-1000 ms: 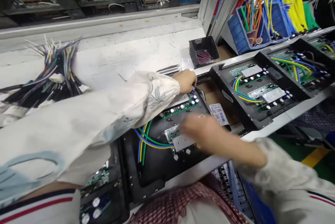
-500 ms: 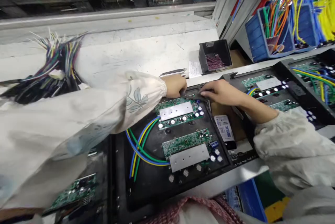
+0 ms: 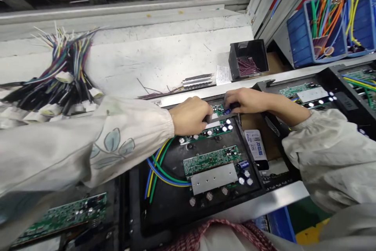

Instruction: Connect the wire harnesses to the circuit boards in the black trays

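Note:
My left hand (image 3: 189,116) and my right hand (image 3: 246,100) meet over a green circuit board (image 3: 205,135) in a black tray (image 3: 164,212). Both grip a dark metal strip (image 3: 223,112) lying across that board's far end. My left hand hides much of the board. Nearer me, a second green circuit board (image 3: 210,161) carries an aluminium plate (image 3: 214,178). Blue, yellow and green wires (image 3: 158,176) curve beside both boards.
A loose wire bundle (image 3: 64,71) lies on the white bench at left. Further back are a black bin of short purple wires (image 3: 248,59), a paper slip (image 3: 223,74) and metal bars (image 3: 197,81). Another tray (image 3: 305,94) sits right; blue bins of wires (image 3: 317,31) stand behind it.
My right hand has moved from over the nearer board to the tray's far end. My left hand has come down onto the board, and both hands now grip the strip.

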The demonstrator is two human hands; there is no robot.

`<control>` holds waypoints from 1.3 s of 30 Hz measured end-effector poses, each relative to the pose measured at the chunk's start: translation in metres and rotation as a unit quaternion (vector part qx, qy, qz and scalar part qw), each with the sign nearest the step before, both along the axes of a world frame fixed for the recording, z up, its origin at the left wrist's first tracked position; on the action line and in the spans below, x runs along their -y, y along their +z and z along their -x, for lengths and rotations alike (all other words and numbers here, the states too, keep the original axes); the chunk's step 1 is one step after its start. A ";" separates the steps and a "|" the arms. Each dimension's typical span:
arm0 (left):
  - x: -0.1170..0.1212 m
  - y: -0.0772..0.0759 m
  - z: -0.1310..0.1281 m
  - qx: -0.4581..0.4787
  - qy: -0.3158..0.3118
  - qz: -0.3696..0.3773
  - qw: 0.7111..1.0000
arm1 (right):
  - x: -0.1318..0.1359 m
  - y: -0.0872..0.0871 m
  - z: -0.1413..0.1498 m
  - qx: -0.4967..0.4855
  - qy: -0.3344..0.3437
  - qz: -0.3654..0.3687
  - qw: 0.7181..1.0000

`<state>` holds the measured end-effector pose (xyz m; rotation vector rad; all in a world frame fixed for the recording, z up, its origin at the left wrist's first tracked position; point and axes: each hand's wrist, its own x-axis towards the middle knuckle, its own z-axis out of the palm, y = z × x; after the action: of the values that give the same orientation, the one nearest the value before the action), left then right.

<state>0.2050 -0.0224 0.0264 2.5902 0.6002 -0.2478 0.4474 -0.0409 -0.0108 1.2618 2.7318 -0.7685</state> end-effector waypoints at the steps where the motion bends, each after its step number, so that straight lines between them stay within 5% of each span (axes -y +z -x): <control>1: 0.000 0.000 0.001 0.000 0.005 0.006 1.000 | 0.001 0.002 -0.001 0.000 0.002 0.000 1.000; 8: 0.031 0.000 0.001 0.031 0.019 0.057 0.998 | 0.008 0.024 0.007 -0.052 -0.037 -0.014 0.998; 13: 0.075 -0.004 -0.004 0.037 0.095 0.124 0.987 | 0.014 0.024 0.027 -0.007 0.027 -0.024 0.999; 17: 0.096 -0.006 -0.009 0.048 0.110 0.175 0.977 | 0.018 0.022 0.034 0.048 0.006 -0.026 0.998; 29: 0.123 -0.008 -0.022 0.073 0.138 0.212 0.965 | 0.036 0.021 0.049 0.162 -0.048 -0.131 0.977; 39: 0.136 -0.013 -0.030 0.103 0.142 0.200 0.964 | 0.039 0.023 0.054 0.158 -0.070 -0.164 0.971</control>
<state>0.2348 -0.1588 0.0136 2.0800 0.7493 0.0000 0.3930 -0.0795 0.0119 1.4977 2.5942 -0.0997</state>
